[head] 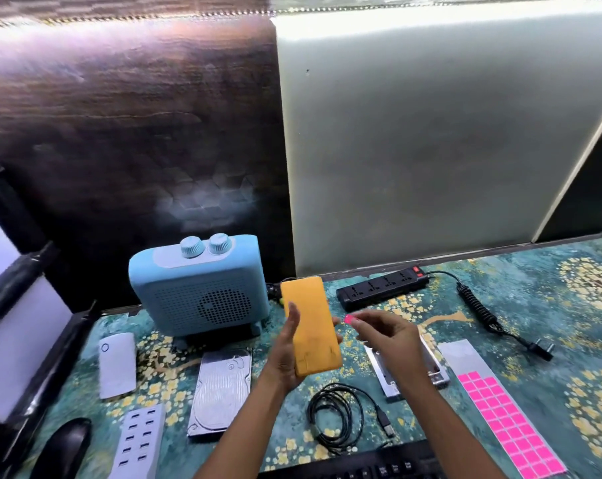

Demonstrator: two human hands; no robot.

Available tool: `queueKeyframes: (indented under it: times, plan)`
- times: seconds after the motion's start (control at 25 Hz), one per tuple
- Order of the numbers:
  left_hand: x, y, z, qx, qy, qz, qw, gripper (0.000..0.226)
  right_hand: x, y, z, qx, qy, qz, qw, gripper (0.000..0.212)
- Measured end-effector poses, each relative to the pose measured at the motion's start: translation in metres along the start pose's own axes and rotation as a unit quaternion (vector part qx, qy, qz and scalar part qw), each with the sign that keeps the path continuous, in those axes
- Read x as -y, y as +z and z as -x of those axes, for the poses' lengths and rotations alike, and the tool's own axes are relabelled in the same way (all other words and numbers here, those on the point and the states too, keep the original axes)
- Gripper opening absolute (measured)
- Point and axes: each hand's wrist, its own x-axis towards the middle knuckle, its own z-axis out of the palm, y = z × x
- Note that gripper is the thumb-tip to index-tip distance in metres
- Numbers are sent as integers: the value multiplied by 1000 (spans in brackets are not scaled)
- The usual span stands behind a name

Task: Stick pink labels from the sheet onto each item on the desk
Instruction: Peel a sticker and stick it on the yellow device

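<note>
My left hand [285,354] holds an orange phone-shaped case [311,323] upright above the desk. Just to the case's right, my right hand [384,335] pinches a small pink label [348,318] at its fingertips, a little apart from the case. The sheet of pink labels [510,423] lies at the right on the desk, its upper part peeled bare. Other items lie on the desk: a blue heater [199,288], a white power bank [117,364], a hard drive [221,392], a black power strip [382,288], a coiled black cable [337,413], and a grey multi-port charger [140,440].
A silver metal piece [392,378] lies partly under my right wrist. A black mouse [64,447] sits at front left, a keyboard [372,466] at the front edge. The power strip's plug lead [482,312] runs right. A dark wooden panel and a pale board back the patterned desk mat.
</note>
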Motion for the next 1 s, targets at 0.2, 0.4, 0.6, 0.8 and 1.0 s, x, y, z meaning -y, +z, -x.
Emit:
queueKeyframes:
  times: [0.2,0.4,0.6,0.8,1.0]
  plan:
    - [10,6,15,60,-30,-37,997,100,20,27,-7,-14,-47,140,989,14]
    - [14,10,17,82,-32,-75,993,108,26,27,-7,-16,-48,215,975,9]
    - [12,14,15,100,-39,-112,988,110,22,24,-9,-37,-38,217,975,10]
    - [13,12,15,110,-48,-107,987,107,23,17,-15,-53,-14,227,972,45]
    - [15,16,17,117,-60,-106,986,108,20,18,-13,-38,29,173,984,51]
